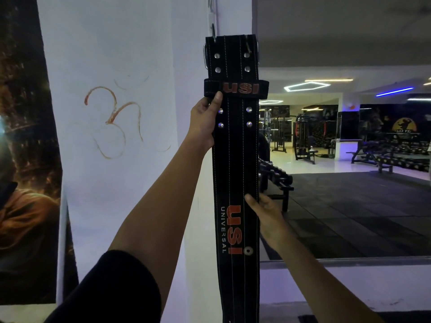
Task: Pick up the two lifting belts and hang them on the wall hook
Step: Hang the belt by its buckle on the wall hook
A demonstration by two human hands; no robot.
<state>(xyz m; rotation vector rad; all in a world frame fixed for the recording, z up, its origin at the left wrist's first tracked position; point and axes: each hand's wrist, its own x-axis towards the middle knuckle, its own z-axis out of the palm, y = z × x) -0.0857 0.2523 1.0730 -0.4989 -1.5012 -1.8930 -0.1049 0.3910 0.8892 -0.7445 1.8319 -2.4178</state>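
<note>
A long black leather lifting belt with pale stitched lines and silver rivets hangs upright against the edge of a white wall, its metal buckle end at the top by a dark wall hook. Orange "USI" shows on its keeper loop, and lower down "USI" with white "UNIVERSAL". The left hand grips the belt's left edge under the loop, thumb pressed on front. The right hand pinches its right edge. An orange symbol marks the wall.
</note>
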